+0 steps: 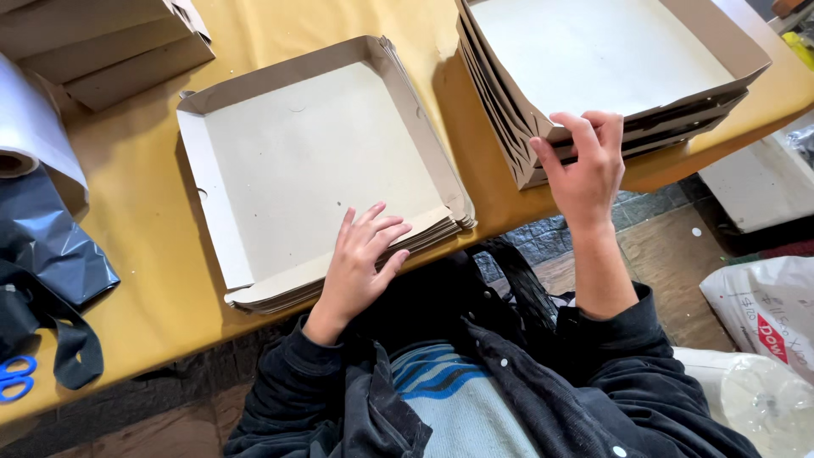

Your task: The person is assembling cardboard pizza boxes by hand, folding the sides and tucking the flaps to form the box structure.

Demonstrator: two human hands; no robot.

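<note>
1. Nearest the person, the left hand [360, 259] lies flat on the near flap of the stack of folded cardboard trays [322, 161], fingers spread and open, holding nothing, only pressing the flap down. This stack sits at the table's [254, 25] near edge, about the middle of it.
2. Just beyond, to the right, the right hand [585, 165] has its fingers curled over the near corner of the second stack of trays [610, 59], thumb under the rim, gripping the top tray's wall. That stack lies at the near right corner of the table, overhanging the edge a little.
3. By my judgement the step in hand is taking one tray off the right stack while the left stack is steadied; the next move calls for peeling only the top tray free, since the nested walls sit tight together.
4. The trays are plain grey-brown card, shallow, square, with raised walls and loose corner flaps.
5. Along the left edge lie blue scissors [17, 377], a dark plastic bag [47, 254] and a white roll [30, 127]; flat cardboard pieces [102, 42] fill the far left corner.
</note>
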